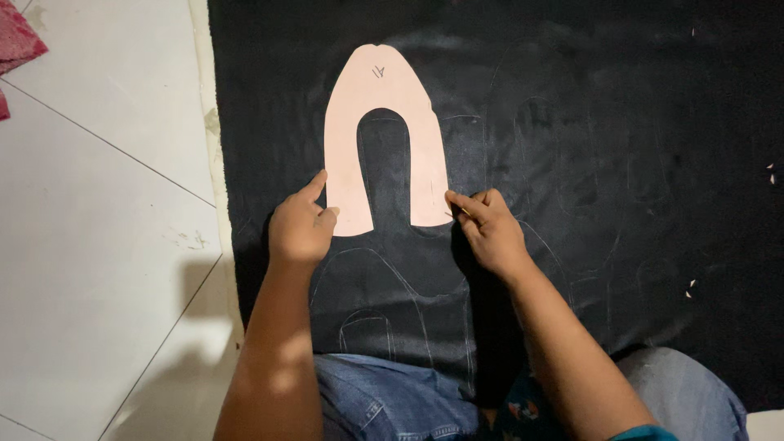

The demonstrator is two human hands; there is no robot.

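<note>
Denim-clad knees (384,400) sit at six o'clock, on a white tiled floor (98,204) overlaid by black fabric (612,163) bearing faint chalk outlines. Left hand (299,229), at nine o'clock of the pink arch-shaped pattern (384,90), presses its left leg with thumb and fingers. Right hand (490,229), at three o'clock, pinches a thin marker against the right leg. Red cloth (16,41) lies at ten o'clock.
</note>
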